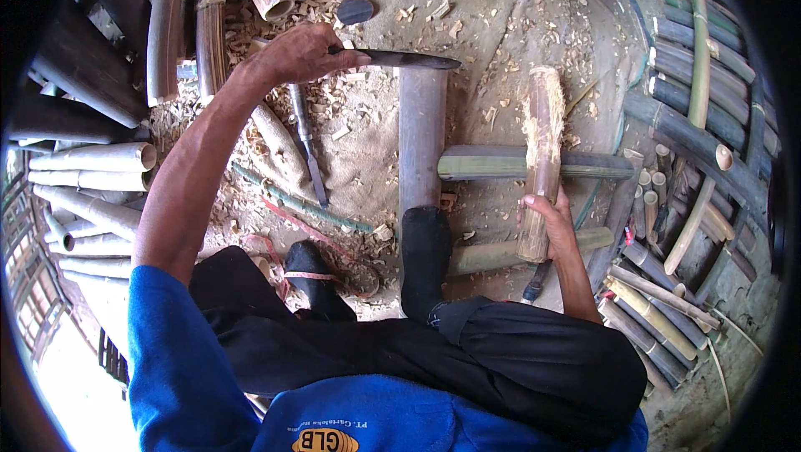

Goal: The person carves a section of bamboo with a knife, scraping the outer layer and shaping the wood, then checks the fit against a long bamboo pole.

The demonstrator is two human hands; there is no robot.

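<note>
My left hand is closed around the handle of a knife, its dark blade pointing right. The blade passes over the far end of a thick grey bamboo pole; whether they touch, I cannot tell. My right hand grips the near end of a shorter bamboo piece, thumb on its left side. That piece stands lengthwise away from me, its far part shaved pale and rough. Beneath it a greenish bamboo bar runs crosswise. One dark-covered foot rests at the grey pole's near end.
A chisel-like tool lies left of the pole among wood shavings. A pink strip lies near my other foot. Bamboo poles are stacked at left, with more bamboo at right. A dark disc lies beyond.
</note>
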